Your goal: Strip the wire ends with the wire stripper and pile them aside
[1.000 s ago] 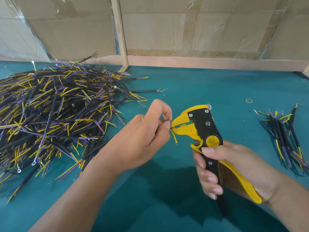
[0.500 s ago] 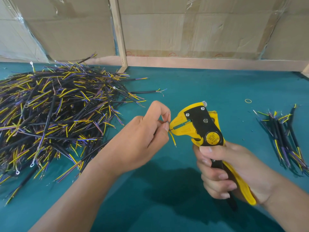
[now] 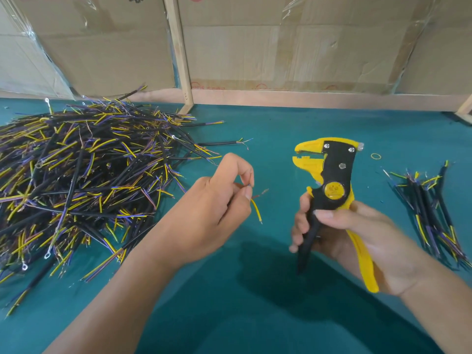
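My left hand (image 3: pixel 209 213) pinches the end of a short cable, whose thin yellow wire (image 3: pixel 256 212) hangs down from the fingertips while a reddish strand sticks out to the right. My right hand (image 3: pixel 352 238) grips the handles of the yellow and black wire stripper (image 3: pixel 329 180), held upright with its jaws apart and pointing left. A gap of bare table separates the jaws from the wire. A big heap of black cables with yellow and purple ends (image 3: pixel 76 175) covers the left of the teal table (image 3: pixel 255 302). A small pile of cables (image 3: pixel 429 213) lies at the right.
A cardboard and wood-framed wall (image 3: pixel 281 47) closes off the back of the table. A small yellow rubber band (image 3: pixel 376 156) lies on the table behind the stripper. A wooden post (image 3: pixel 182 60) meets the table just behind the heap.
The stripper's jaws were closed on the wire at my left fingertips. They have opened and my right hand has drawn the tool away to the right and up, leaving the wire ends free.
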{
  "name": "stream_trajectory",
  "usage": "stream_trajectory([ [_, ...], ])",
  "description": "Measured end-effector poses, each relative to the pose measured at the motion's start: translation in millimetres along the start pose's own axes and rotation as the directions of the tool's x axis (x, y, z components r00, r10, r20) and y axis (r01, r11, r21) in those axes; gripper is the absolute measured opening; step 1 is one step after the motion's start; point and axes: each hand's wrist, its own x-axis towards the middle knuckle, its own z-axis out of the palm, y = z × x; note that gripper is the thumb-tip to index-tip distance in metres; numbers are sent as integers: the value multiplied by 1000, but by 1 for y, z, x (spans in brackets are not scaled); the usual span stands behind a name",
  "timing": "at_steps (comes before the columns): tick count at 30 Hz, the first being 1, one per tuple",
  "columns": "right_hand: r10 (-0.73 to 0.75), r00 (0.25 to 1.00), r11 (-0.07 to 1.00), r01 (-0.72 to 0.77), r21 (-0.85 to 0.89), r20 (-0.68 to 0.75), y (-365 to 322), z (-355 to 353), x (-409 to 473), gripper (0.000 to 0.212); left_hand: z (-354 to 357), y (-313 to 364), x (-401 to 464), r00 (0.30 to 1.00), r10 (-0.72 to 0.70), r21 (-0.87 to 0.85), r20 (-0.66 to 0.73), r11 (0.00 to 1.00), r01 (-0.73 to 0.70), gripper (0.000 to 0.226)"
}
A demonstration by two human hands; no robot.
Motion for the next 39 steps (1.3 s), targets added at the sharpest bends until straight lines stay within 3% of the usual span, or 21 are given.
stream_trajectory([
  [6, -183, 978, 936, 141, -322, -103, 22, 16, -3, 31, 18, 9, 0, 999, -15, -86, 49, 996, 20, 4],
  [13, -242, 954, 962, 211, -176, -179, 28, 23, 0, 22, 41, 18, -2, 992, -44, -195, 119, 979, 67, 3],
  [20, -415, 896, 855, 326, -404, -155, 25, 30, -5, 9, 41, 17, -2, 990, -49, -216, 130, 973, 77, 2],
  [23, -473, 869, 791, 347, -504, -143, 26, 29, -5, 13, 41, 17, -2, 990, -55, -214, 132, 973, 82, 4],
  [28, -486, 866, 738, 336, -586, -116, 25, 26, -4, 10, 40, 16, -2, 988, -88, -206, 131, 972, 114, 4],
  [35, -497, 843, 757, 305, -578, -205, 23, 17, 1, 8, 38, 14, -2, 990, -88, -194, 112, 975, 109, 3],
  [39, -381, 912, 847, 280, -451, -149, 17, 9, 1, 13, 32, 12, -1, 991, -105, -193, 81, 974, 119, 2],
])
